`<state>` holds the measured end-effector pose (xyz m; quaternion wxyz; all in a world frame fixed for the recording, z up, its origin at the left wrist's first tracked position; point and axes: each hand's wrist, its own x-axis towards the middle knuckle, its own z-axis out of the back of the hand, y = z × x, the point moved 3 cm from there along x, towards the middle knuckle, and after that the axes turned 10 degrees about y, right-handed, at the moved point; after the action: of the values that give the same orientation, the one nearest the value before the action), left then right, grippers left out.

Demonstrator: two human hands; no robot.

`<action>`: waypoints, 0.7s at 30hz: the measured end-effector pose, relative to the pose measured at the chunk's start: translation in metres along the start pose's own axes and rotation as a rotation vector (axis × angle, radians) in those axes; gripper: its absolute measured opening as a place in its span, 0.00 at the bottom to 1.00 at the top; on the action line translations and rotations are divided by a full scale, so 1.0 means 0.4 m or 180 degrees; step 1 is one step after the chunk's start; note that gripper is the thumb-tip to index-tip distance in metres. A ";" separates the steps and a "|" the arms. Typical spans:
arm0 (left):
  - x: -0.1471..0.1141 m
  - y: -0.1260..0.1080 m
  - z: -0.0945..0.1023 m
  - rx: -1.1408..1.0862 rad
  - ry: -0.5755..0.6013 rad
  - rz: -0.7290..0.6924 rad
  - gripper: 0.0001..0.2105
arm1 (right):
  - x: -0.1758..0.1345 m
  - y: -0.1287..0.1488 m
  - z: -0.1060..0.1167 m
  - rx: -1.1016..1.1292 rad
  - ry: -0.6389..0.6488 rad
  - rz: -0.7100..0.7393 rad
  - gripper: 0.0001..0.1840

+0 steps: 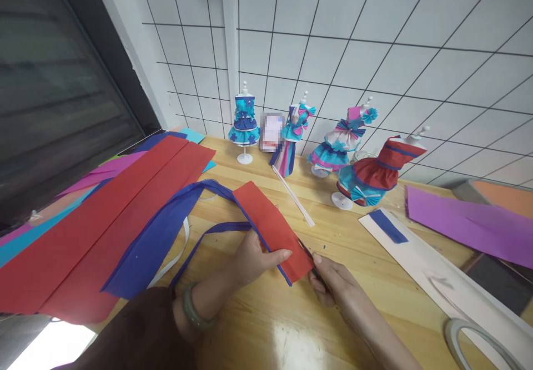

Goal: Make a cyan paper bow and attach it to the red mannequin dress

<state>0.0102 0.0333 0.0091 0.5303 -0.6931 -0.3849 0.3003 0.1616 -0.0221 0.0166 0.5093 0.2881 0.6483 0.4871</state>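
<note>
My left hand (pixel 258 260) grips a red crepe-paper piece (pixel 272 223) along its near edge, thumb on top and fingers underneath. A narrow blue border runs down that edge. My right hand (pixel 335 282) is closed around a pair of dark scissors (pixel 307 248), whose blades meet the far edge of the red piece; the handles are mostly hidden by my fingers. Beside my left arm lies a long blue paper strip (pixel 160 231), its thin end reaching to the corner of the red piece.
Large red sheets (pixel 104 214) cover other coloured paper at left. Along the tiled wall stand several dress forms in paper dresses, one in a red and blue dress (pixel 383 165). At right are a pale sheet (pixel 420 259), a purple sheet (pixel 470 223) and a tape roll (pixel 452 334).
</note>
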 end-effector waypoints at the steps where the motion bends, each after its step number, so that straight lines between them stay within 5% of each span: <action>1: 0.000 0.000 -0.001 0.0023 0.0018 0.0006 0.19 | 0.000 -0.001 0.000 0.0006 0.0000 -0.0003 0.24; 21: -0.006 0.002 -0.013 0.0039 0.0345 0.0002 0.36 | -0.002 0.013 -0.005 -0.0183 0.0066 0.0115 0.22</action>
<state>0.0132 0.0284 0.0095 0.5546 -0.7052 -0.3535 0.2649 0.1594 -0.0215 0.0217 0.5018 0.2799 0.6339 0.5176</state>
